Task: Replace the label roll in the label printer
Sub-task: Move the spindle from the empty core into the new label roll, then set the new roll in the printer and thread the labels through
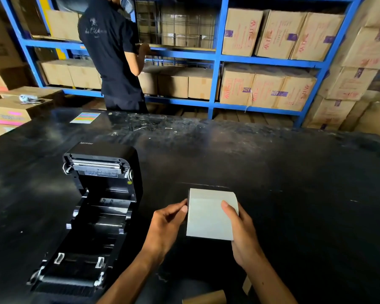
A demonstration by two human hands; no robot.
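A black label printer [92, 207] stands on the left of the black table [272, 183] with its lid swung up and its roll bay showing no roll. To its right I hold a white label roll [208, 216] above the table with both hands. My left hand [167, 224] pinches the roll's left end. My right hand [239, 229] grips its right side, thumb lying across the white face. A bare brown cardboard core [206, 298] lies at the table's near edge between my forearms.
A colour-striped card [85, 118] lies at the table's far left. Behind the table a person in a dark shirt [114, 53] faces blue shelving [217, 58] full of cardboard boxes. More boxes are stacked at left [9, 113] and right [360, 80].
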